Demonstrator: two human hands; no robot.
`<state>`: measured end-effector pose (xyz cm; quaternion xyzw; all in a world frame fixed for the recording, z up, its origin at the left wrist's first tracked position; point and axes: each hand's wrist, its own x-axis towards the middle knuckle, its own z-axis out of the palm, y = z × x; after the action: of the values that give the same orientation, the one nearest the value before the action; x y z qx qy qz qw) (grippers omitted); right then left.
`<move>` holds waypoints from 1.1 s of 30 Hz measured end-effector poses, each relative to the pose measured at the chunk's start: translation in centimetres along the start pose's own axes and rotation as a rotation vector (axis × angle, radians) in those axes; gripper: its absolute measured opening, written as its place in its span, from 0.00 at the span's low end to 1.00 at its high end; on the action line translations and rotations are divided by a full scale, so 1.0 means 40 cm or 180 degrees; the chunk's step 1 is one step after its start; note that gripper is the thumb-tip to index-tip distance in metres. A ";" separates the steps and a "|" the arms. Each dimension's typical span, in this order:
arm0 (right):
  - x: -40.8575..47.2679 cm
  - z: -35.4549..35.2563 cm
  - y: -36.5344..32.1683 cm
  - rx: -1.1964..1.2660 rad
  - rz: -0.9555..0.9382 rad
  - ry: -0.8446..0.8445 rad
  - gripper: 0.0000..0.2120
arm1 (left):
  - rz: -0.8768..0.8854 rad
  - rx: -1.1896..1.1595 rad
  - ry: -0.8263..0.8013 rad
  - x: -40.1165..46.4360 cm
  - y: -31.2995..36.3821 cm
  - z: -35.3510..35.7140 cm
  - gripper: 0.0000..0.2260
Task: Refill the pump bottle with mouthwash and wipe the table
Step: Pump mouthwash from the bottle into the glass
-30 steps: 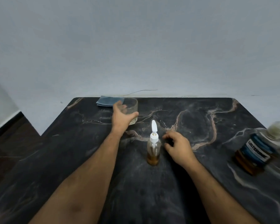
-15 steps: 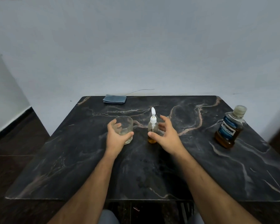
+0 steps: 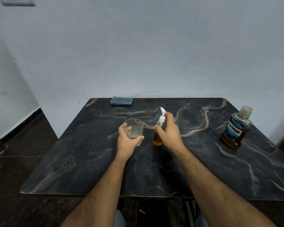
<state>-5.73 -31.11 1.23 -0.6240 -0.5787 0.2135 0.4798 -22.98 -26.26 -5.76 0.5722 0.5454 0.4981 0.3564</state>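
Two bare forearms reach over the near edge of the dark marble surface (image 3: 88, 169). The left hand (image 3: 126, 141) curls around a clear glass (image 3: 134, 131), thumb on its near side, gripping it where it stands just left of the pump bottle (image 3: 158, 135). The right hand (image 3: 170, 135) wraps that upright bottle, thumb in front, fingers reaching up beside its white pump head. Well to the right of the pump bottle stands the capped mouthwash bottle (image 3: 234, 130). Beyond the pump bottle and to its left, a folded blue cloth (image 3: 121, 100) lies at the surface's back edge.
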 end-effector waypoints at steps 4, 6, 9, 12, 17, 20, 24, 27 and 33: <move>-0.027 -0.022 -0.023 0.0468 -0.0147 0.0050 0.28 | -0.0031 0.0031 0.0007 0.002 -0.001 -0.001 0.42; -0.042 -0.038 -0.036 0.0751 -0.0147 0.0016 0.32 | -0.0034 0.0052 0.0004 0.003 -0.002 -0.003 0.42; -0.069 -0.064 -0.053 0.1243 -0.0021 -0.0081 0.38 | -0.0057 0.0080 -0.0008 0.003 -0.001 -0.004 0.42; -0.098 -0.090 -0.064 0.1352 -0.0098 -0.0034 0.38 | -0.0095 0.0098 -0.0011 -0.003 0.009 -0.004 0.42; -0.143 -0.123 -0.083 0.0855 -0.0316 -0.0122 0.35 | -0.0122 0.0080 0.0046 -0.030 0.034 0.005 0.42; -0.161 -0.135 -0.099 0.0687 -0.0501 -0.0207 0.38 | -0.0056 0.0104 -0.0091 -0.054 0.059 0.020 0.44; -0.164 -0.142 -0.111 0.0359 -0.0672 -0.0078 0.37 | 0.0109 0.0065 -0.0269 -0.083 0.118 0.046 0.45; -0.160 -0.149 -0.117 0.0074 -0.0692 -0.0002 0.35 | 0.0223 0.0009 -0.0410 -0.098 0.169 0.055 0.46; -0.167 -0.173 -0.139 -0.0159 -0.0692 0.0086 0.32 | 0.0272 -0.0125 -0.0529 -0.120 0.238 0.064 0.46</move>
<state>-4.50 -40.48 7.11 -0.5721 -0.6416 0.1373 0.4921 -17.53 -32.07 1.80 0.6272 0.4791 0.4743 0.3900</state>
